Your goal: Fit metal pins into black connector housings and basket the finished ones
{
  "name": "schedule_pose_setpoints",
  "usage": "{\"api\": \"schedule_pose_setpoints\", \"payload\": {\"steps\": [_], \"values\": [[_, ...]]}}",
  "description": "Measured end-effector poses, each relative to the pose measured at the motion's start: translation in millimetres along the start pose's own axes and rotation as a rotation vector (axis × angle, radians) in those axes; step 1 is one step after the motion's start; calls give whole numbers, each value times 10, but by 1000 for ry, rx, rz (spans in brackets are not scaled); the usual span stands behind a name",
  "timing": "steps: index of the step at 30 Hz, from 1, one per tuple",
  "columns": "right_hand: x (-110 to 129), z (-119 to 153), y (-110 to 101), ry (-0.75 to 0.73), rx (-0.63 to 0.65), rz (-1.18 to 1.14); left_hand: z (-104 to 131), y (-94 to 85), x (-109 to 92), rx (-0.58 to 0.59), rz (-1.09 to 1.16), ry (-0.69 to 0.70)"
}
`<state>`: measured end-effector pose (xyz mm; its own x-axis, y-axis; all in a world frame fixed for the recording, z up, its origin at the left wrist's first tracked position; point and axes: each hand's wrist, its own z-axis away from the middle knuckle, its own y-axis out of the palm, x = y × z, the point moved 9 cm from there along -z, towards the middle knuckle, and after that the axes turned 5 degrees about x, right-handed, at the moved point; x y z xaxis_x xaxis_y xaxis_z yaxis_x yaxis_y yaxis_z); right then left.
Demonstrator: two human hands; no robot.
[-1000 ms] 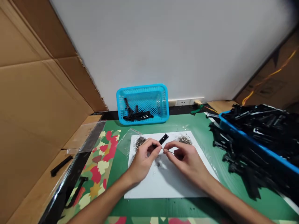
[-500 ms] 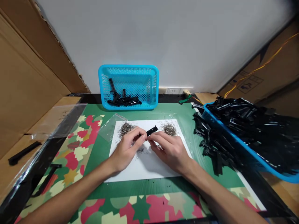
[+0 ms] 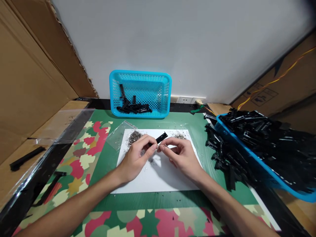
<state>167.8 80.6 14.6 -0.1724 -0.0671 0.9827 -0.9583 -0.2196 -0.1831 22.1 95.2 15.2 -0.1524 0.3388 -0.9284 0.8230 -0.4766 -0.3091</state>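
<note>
Over the white sheet of paper (image 3: 158,184), my left hand (image 3: 137,158) is closed around a slim black plastic part (image 3: 162,137), whose far end sticks out up and to the right. The fingertips of my right hand (image 3: 184,156) are pinched together close by the part's near end. Whatever they hold is too small to make out. Behind my left hand lies a pile of small metal pieces (image 3: 134,135). A second pile of metal pieces (image 3: 179,135) sits behind my right hand, partly hidden by it.
A blue basket (image 3: 140,115) with several black parts stands against the wall. At the right, a larger blue basket (image 3: 271,171) is heaped with black parts, and more black parts (image 3: 228,158) lie beside it. A clear plastic bag (image 3: 118,136) lies left of the paper.
My right hand has turned a little, and its thumb and forefinger now show pinched near the black part. My left hand keeps its hold. The whole view has shifted slightly.
</note>
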Motion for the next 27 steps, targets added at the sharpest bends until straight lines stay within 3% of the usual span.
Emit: {"api": "schedule_pose_setpoints", "payload": {"steps": [9, 14, 19, 27], "values": [[-89, 1, -34, 41, -28, -29, -9, 26, 23, 35, -33, -13], [18, -25, -368, 2, -159, 179, 21, 65, 111, 60, -1, -77], [-63, -94, -490, 104, -23, 390, 38, 94, 215, 88, 11, -145], [-210, -73, -309, 173, 119, 602, 52, 151, 148, 160, -3, -137]]}}
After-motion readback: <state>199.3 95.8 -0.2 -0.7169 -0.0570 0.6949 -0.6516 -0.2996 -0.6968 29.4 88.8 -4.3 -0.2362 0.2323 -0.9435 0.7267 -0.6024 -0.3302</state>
